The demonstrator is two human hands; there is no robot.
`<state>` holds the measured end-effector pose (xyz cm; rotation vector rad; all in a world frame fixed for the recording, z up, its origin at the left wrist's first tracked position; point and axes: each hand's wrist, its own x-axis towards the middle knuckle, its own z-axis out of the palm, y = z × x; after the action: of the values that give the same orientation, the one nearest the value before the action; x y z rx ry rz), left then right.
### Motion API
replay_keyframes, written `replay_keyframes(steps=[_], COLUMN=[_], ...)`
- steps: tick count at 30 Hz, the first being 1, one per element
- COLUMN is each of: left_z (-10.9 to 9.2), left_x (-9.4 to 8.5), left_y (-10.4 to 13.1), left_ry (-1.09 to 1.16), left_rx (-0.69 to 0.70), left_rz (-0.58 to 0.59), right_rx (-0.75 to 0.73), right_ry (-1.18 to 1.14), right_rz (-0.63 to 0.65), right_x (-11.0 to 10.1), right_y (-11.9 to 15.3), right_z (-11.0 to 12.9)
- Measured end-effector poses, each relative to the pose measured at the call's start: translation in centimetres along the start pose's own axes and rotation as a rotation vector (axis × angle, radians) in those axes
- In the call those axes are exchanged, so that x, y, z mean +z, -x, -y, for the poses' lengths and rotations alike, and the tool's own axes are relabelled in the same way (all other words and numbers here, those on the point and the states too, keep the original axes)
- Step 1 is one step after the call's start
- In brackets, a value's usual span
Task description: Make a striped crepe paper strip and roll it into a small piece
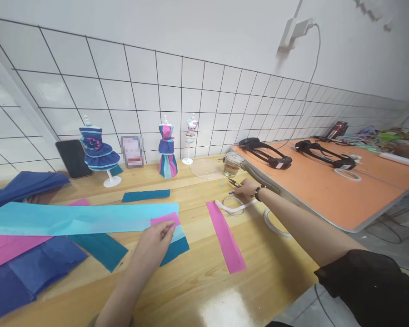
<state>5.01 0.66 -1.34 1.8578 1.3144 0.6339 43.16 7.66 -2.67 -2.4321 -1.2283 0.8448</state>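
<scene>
My left hand [158,236] is closed, its fingertips on the pink edge of a striped piece of crepe paper [179,233] in pink, light blue and teal. A long light blue crepe paper strip [88,218] lies beside that hand. At the right, my right hand [247,187] is closed around the handles of small thread snips [232,181], blades pointing left; its fingers are partly hidden. Below it are a clear roll of tape [241,211] and a curling white tape strip [225,207]. A pink strip [226,238] lies between my hands.
Mini dress forms with paper dresses [100,150] [166,150] and a white one [191,131] stand at the back. A glass of liquid [232,165] is near the right hand. Another tape roll [274,225] lies under my right forearm. Black headsets [267,154] rest on an orange table [327,195].
</scene>
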Motion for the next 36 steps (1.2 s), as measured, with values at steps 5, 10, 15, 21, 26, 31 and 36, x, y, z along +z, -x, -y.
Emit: replay_keyframes(steps=[5, 10, 15, 21, 26, 31, 36], left_z=[0.0, 0.4, 0.4, 0.7, 0.9, 1.0, 1.0], left_x=[-0.2, -0.4, -0.6, -0.5, -0.4, -0.3, -0.3], left_y=[0.0, -0.1, -0.2, -0.2, -0.3, -0.4, -0.2], left_ry=[-0.006, 0.006, -0.011, -0.012, -0.009, -0.043, -0.067], left_rx=[-0.004, -0.006, -0.013, -0.021, -0.025, 0.034, 0.08], left_rz=[-0.018, -0.052, -0.061, -0.054, -0.046, -0.06, -0.096], right_rx=[-0.041, -0.101, -0.159, -0.241, -0.376, -0.47, -0.561], right_ry=[-0.069, -0.099, -0.059, 0.117, 0.258, 0.381, 0.457], right_rz=[0.0, 0.039, 0.02, -0.104, -0.199, -0.251, -0.247], right_x=[-0.1, -0.1, -0.7, -0.8, 0.4, 1.1, 1.3], right_y=[0.8, 2.0, 2.5, 1.8, 1.1, 1.6, 3.4], right_z=[-0.8, -2.0, -2.5, -2.1, -1.4, -1.0, -1.2])
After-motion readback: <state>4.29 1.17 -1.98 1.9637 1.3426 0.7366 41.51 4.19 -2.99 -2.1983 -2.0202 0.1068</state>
